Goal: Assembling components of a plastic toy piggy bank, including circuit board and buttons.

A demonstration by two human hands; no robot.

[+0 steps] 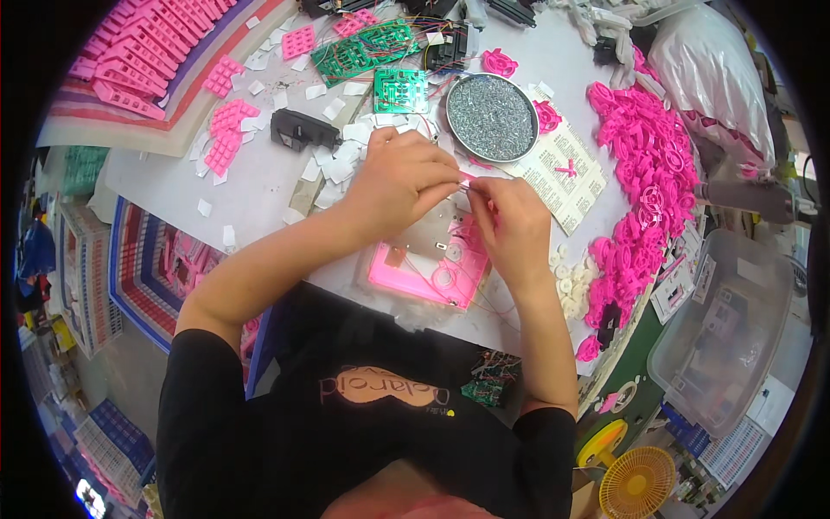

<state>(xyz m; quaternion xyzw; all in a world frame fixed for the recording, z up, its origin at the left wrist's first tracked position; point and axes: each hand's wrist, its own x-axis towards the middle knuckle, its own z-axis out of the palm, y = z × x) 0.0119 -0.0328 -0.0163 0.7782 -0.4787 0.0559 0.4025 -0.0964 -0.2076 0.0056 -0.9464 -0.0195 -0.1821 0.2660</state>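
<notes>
My left hand [405, 180] and my right hand [516, 218] meet above a pink plastic housing [402, 275], fingertips almost touching. Between them is something small and thin, partly shiny, too small to name; both hands are closed in a pinch. Under the hands, a greyish flat plate [424, 240] lies over part of the housing, with thin wires and round shapes beside it. Just beyond my fingers stands a round metal dish [492, 118] full of small silvery pieces that look like screws.
Green circuit boards [401, 90] with wires and a black plastic part [304, 130] lie at the far left, among white paper bits. Pink plastic parts [635, 173] are heaped along the right, near white round pieces [571, 281]. A printed sheet [562, 186] lies beside the dish.
</notes>
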